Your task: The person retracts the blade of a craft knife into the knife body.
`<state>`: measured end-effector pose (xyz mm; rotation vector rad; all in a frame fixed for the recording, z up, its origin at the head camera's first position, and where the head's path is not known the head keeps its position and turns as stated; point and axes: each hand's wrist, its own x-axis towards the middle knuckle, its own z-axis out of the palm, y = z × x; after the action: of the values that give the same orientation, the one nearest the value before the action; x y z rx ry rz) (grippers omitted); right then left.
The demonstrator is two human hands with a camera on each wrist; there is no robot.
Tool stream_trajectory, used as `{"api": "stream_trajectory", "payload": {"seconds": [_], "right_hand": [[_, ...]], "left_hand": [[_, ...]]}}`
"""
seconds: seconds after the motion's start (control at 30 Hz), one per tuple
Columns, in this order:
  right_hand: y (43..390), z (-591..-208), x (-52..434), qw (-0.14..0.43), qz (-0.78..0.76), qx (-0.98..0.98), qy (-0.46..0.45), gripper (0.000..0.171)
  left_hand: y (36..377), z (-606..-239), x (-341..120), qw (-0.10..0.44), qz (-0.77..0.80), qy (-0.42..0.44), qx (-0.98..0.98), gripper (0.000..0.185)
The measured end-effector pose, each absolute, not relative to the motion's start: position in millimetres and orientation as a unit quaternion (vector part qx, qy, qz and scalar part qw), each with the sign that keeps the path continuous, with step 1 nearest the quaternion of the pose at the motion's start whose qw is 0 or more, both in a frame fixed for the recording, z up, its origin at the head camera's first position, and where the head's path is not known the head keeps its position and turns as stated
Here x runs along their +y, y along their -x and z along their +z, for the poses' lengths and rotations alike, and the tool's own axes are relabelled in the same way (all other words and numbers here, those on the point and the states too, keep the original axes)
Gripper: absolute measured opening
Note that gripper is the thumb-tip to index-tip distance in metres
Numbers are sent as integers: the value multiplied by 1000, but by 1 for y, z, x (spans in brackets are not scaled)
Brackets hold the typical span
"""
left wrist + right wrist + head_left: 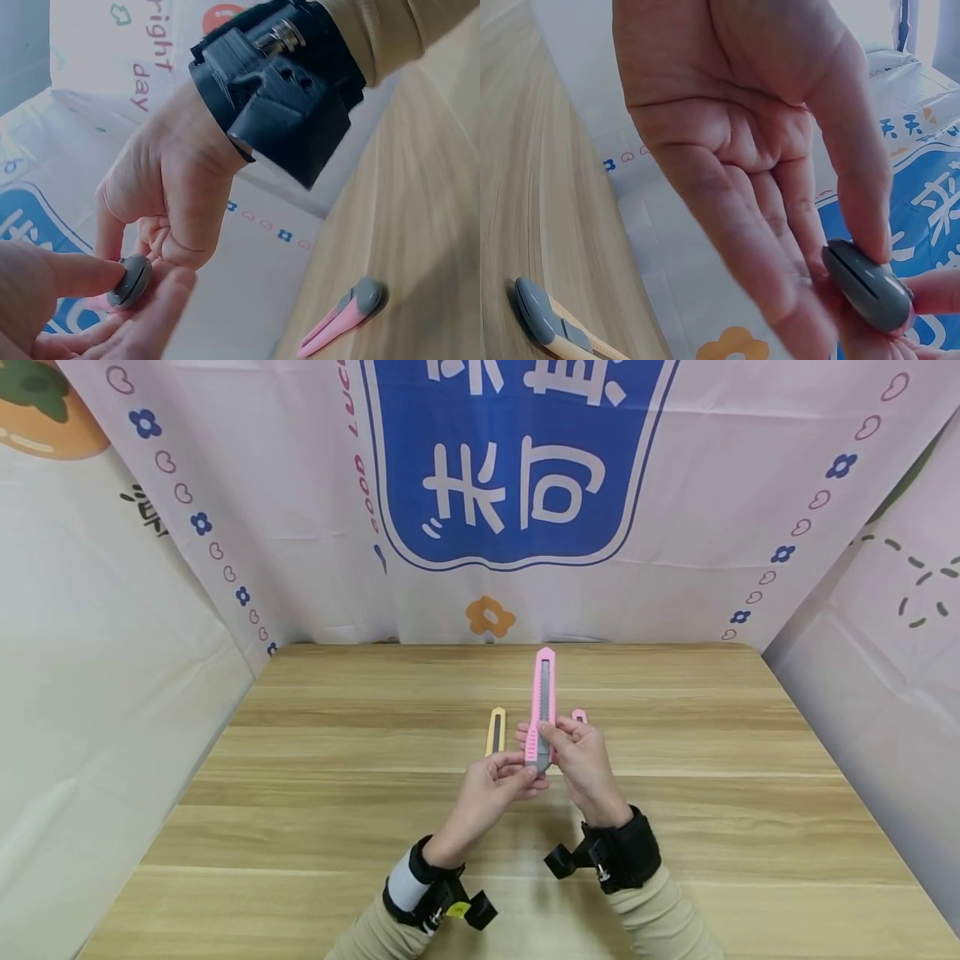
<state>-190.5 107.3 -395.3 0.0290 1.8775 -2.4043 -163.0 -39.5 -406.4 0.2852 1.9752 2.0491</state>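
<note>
Pink plastic utility knife (542, 703), light, stiff and probably slick, stands upright, the right hand (583, 762) gripping its lower body, the left hand (491, 789) pinching its grey end cap (131, 280).

Bare counter (675, 827) is lying open around the fingers (525, 777), while a yellow knife (496, 731) is sitting just beyond them, left of the held pink knife (543, 693).

On the far backdrop cloth (517, 485) I read large white Chinese characters "未可" on a blue shield, with cut-off characters above. Beside the shield's left edge, red letters run vertically: "GOOD LUC", cut off. From the left wrist view, the cloth (150, 67) shows "right day" in red.
</note>
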Motion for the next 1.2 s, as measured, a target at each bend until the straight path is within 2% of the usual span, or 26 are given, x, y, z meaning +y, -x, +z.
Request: {"api": "stream_trajectory", "payload": {"seconds": [0.37,0.67,0.87,1.2], "right_hand": [[192,-398,103,48,-795,604,-27,35],[189,-405,87,28,-775,628,-60,29],[186,-407,78,20,-766,641,-48,28],[183,-408,74,21,-749,661,-40,29]], "left_hand": [[158,-403,-38,-86,562,-123,814,48],[152,-403,-36,-181,463,-143,856,54],[154,-408,-35,-200,423,-126,875,59],[154,-408,-35,-191,401,-107,889,53]]}}
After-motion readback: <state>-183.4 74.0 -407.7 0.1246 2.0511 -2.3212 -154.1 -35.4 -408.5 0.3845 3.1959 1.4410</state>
